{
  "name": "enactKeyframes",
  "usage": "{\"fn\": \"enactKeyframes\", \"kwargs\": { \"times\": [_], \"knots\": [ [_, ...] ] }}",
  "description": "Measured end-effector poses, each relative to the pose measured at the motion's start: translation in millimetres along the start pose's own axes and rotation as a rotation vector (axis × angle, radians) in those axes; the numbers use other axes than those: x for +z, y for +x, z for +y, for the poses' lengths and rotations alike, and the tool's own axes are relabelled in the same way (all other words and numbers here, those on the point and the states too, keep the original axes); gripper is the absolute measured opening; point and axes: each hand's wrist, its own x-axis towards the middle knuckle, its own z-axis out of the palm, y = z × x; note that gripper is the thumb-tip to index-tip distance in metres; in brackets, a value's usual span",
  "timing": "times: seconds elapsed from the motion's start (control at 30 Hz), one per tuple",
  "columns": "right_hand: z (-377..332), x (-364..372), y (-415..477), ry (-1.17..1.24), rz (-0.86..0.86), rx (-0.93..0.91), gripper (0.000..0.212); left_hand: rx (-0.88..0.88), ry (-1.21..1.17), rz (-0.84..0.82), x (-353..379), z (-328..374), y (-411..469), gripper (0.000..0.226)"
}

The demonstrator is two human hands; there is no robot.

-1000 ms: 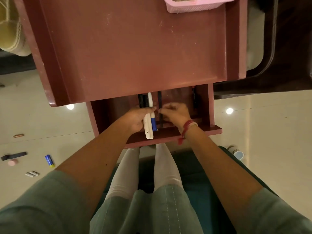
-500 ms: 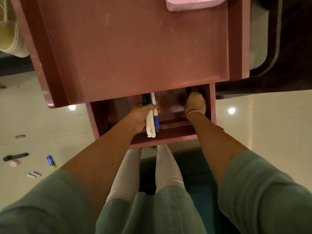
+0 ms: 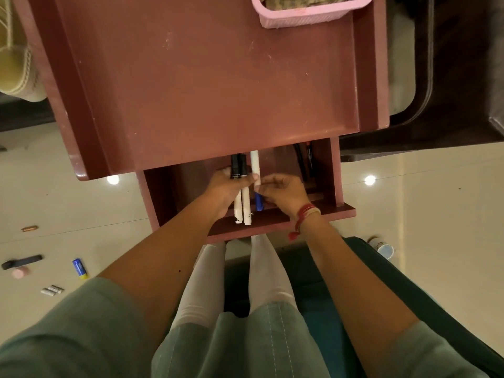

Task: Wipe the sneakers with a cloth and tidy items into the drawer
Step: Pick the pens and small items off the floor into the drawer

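The drawer [image 3: 343, 211] of the reddish-brown table [image 3: 207, 85] stands pulled out toward me. My left hand [image 3: 226, 189] is inside it, closed around a bundle of markers [image 3: 242, 197] with black caps and white barrels. My right hand [image 3: 283, 189] is beside it, its fingertips pinching a white marker with a blue cap [image 3: 256, 170] that touches the bundle. Dark pens [image 3: 306, 162] lie along the drawer's right wall. A sneaker [image 3: 16, 64] shows at the left edge, partly cut off by the frame. No cloth is in sight.
A pink basket [image 3: 300, 15] sits at the table's far right. On the floor to the left lie a blue glue stick [image 3: 80, 268], small batteries [image 3: 51, 290], a pink eraser [image 3: 19, 273] and a dark strap [image 3: 21, 261]. A small cup [image 3: 383, 248] lies on the right floor. My knees are under the drawer.
My right hand reached to the drawer's right back corner half a second ago and has come back to the left hand's markers. The left hand kept its bundle.
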Motion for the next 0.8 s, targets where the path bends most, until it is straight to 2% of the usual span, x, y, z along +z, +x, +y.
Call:
{"fn": "enactKeyframes", "kwargs": {
  "times": [0.07,0.2,0.4,0.53,0.67,0.73,0.8],
  "knots": [
    [-2.0,-10.8,7.0,-0.073,0.111,-0.022,0.019,-0.017,-0.118,-0.011,-2.7,-3.2,1.2,0.015],
    [-1.1,-36.6,30.5,-0.576,0.423,-0.17,0.017,-0.056,-0.137,-0.029,-8.9,-9.0,5.0,0.012],
    [1.0,-43.0,60.5,-0.934,0.431,-0.127,0.021,-0.135,-0.259,-0.035,-10.4,-2.6,3.9,0.019],
    [2.0,-39.4,67.7,-0.994,0.488,-0.097,0.02,-0.159,-0.303,-0.051,-14.1,-1.2,3.7,0.023],
    [2.8,-38.1,62.6,-1.0,0.559,-0.081,0.024,-0.143,-0.25,-0.045,-14.1,-2.1,1.6,0.022],
    [1.3,-37.8,56.9,-0.906,0.584,-0.1,0.025,-0.135,-0.237,-0.057,-15.1,-2.1,0.1,0.022],
    [-2.2,-33.7,44.8,-0.688,0.562,-0.157,0.025,-0.126,-0.235,-0.057,-15.8,-2.9,0.4,0.019]
  ]
}}
